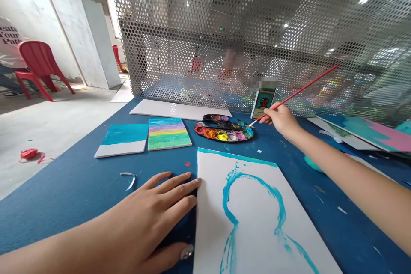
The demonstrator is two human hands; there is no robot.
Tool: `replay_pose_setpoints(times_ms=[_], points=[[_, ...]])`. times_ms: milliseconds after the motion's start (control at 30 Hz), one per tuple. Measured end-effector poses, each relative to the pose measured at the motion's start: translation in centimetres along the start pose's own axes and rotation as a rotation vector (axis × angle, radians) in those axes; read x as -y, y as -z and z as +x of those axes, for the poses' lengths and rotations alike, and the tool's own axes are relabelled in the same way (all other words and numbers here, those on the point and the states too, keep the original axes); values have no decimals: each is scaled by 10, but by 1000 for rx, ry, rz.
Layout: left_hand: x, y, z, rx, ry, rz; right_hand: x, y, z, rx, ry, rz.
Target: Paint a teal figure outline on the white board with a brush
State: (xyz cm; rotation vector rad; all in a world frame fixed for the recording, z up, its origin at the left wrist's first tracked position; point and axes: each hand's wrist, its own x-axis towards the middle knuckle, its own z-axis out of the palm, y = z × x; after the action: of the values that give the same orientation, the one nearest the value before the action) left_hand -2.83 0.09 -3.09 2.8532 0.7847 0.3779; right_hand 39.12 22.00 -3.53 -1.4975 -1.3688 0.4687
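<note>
My right hand [280, 117] is closed around a red-handled paintbrush [308, 84], its tip lowered to the right side of an oval paint palette [225, 128] filled with several colours. Flat on the table, fingers spread, my left hand [163, 207] rests with its fingertips at the left edge of a white canvas [253, 214]. Turquoise strokes on that canvas form a rounded head and shoulder outline, with a band of the same colour along its top edge. Behind the right hand a phone [263, 102] leans upright, showing a cartoon picture.
Two small painted panels, one teal and white [123, 139], one striped [168, 133], lie left of the palette. A long white board [180, 109] lies by the perforated metal screen [192, 51]. Painted sheets [369, 132] are stacked at right. A red chair [41, 66] stands beyond.
</note>
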Motion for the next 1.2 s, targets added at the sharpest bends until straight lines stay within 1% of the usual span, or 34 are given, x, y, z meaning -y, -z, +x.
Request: replay_pose_setpoints(times_ms=[100,167,233,300,367,467,567,667,867,1033,1200], points=[[1,0,0,13,-2,17,6,6,-4,-34,-64,89],[1,0,0,28,-1,42,12,13,-13,-44,-87,151],[0,0,1,46,4,65,19,20,-27,-24,-94,212],[0,1,2,59,6,77,28,24,-47,34,-88,265],[0,0,2,55,1,74,38,21,-70,111,-75,306],[1,-1,1,11,-8,38,55,7,-102,231,-49,325],[1,-1,-1,-27,-14,5,69,-8,-120,321,-9,308],[1,-2,-1,-24,-14,-3,75,-17,-126,356,21,283],[0,-3,0,18,-1,29,75,-26,-127,365,46,255],[-2,-3,0,-16,-3,-2,82,-38,-132,439,79,257],[-2,-2,-1,-14,-5,0,87,-48,-136,494,111,276]])
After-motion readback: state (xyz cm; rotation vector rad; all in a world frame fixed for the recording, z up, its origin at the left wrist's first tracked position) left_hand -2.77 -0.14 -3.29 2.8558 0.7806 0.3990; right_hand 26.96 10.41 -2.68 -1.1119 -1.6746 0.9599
